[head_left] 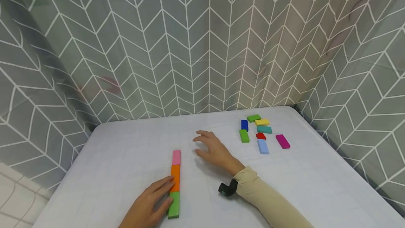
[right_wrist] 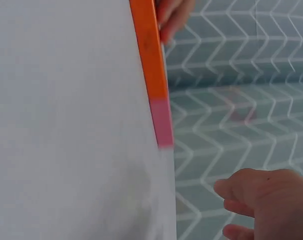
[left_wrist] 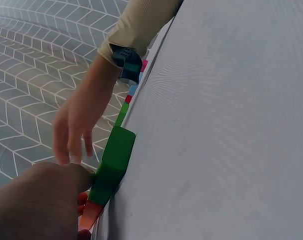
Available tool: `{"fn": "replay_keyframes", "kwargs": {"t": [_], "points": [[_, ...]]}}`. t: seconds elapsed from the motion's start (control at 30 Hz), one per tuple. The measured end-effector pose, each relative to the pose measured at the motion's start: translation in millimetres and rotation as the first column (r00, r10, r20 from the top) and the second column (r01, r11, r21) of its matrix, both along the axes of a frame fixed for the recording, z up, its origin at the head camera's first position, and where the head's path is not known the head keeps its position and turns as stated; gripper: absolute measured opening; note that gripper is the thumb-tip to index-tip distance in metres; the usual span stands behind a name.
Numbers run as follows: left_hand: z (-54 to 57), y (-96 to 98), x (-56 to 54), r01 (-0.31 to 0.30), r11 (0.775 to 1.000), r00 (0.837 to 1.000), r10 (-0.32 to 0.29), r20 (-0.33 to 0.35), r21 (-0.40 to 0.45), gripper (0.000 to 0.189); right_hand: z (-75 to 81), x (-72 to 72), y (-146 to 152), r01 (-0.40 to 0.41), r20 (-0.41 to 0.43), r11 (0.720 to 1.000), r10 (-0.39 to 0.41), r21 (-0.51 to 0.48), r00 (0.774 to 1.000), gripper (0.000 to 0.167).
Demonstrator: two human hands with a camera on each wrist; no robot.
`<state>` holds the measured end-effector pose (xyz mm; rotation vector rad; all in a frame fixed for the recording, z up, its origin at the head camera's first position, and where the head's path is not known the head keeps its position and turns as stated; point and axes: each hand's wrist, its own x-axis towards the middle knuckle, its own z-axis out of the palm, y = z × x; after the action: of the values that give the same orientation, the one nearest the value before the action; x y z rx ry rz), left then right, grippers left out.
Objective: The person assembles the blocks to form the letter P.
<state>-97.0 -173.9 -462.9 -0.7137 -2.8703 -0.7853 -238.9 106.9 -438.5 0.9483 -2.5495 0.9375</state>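
Note:
Three blocks stand end to end in a straight row on the white table: a pink block [head_left: 176, 158], a longer orange block [head_left: 175, 182] and a green block [head_left: 174, 207] nearest me. My left hand [head_left: 148, 203] lies along the row's left side, its fingertips touching the orange block and its thumb at the green block [left_wrist: 114, 157]. Those fingers are extended, not wrapped round a block. My right hand [head_left: 218, 152] hovers to the right of the pink block [right_wrist: 162, 125], fingers loosely spread and holding nothing.
At the table's far right lies a loose group: a blue block [head_left: 244, 125], yellow block [head_left: 262, 122], teal block [head_left: 264, 129], red piece [head_left: 261, 136], light blue block [head_left: 263, 147], magenta block [head_left: 283, 141] and two green ones. A patterned curtain [head_left: 196, 45] surrounds the table.

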Motion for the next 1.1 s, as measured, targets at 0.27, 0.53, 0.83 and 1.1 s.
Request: {"fn": "replay_keyframes", "kwargs": {"t": [0.27, 0.53, 0.83, 1.1], "points": [[0.5, 0.2, 1.5, -0.008, 1.0, 1.0, 0.007, -0.016, -0.006, 0.057, 13.9, -21.8, 82.2, 0.198, 0.083, 0.978, -0.203, 0.068, 0.976, 0.032], [-5.7, -2.1, 3.7, 0.011, 1.0, 0.995, -0.01, -0.096, 0.01, 0.051, 17.1, -30.5, 141.4, 0.261, 0.196, 0.958, -0.28, 0.118, 0.94, 0.035], [-1.8, -1.4, 1.7, 0.0, 1.0, 0.999, 0.0, -0.054, -0.013, 0.055, 16.5, -33.6, 162.2, 0.209, 0.2, 0.966, -0.237, 0.155, 0.951, 0.037], [-0.7, -0.9, 1.9, -0.005, 1.0, 0.999, 0.004, -0.044, -0.014, 0.055, 16.7, -35.1, 165.9, 0.198, 0.262, 0.948, -0.263, 0.251, 0.929, 0.045]]}}
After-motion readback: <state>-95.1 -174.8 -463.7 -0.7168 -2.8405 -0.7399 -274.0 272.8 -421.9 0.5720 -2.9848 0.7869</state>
